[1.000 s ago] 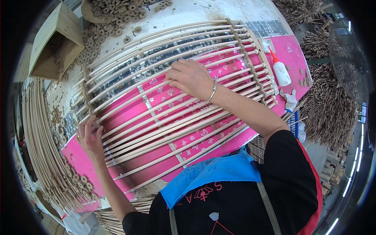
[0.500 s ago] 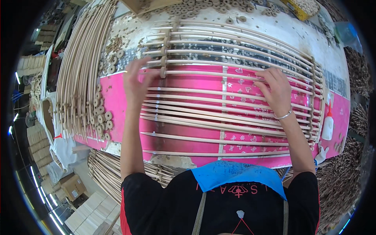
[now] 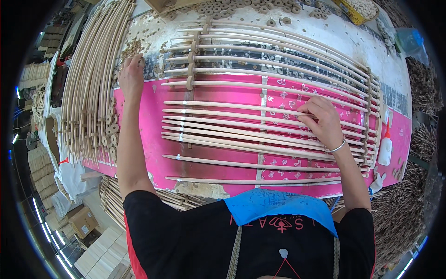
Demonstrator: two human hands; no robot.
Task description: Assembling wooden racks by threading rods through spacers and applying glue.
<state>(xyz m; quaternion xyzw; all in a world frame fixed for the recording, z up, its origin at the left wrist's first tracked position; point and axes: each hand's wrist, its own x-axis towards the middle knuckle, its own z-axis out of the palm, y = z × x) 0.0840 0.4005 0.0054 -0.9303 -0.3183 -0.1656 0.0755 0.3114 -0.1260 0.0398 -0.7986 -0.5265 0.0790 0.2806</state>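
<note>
the right hand (image 3: 320, 120) pinches a rod (image 3: 232, 105) between thumb and fingers, right of its middle. half a second ago it was at the rod just above, so the grip has dropped down by one. the pinched rod lies across the pink sheet (image 3: 151, 116), its left end without a ring and marked by a white dab that looks like glue.

the left hand (image 3: 131, 76) has moved off the rod ends and is now out to the left, fingers bent beside some small brown bits (image 3: 132, 49). whether it holds anything i cannot tell.

near their left tips, the upper rods (image 3: 225, 83) carry a chain of rings (image 3: 189, 85). the lowest ring is on the rod just above the pinched one, with no hand beside it now; i judge that rod done at this end. the lower rods (image 3: 218, 161) show dabs there but no rings, so this side looks partly worked. most right ends meet a second row of rings.

farther out, loose rings (image 3: 112, 129) lie by a bundle (image 3: 93, 79) at left, and a white bottle (image 3: 385, 151) lies at right.
</note>
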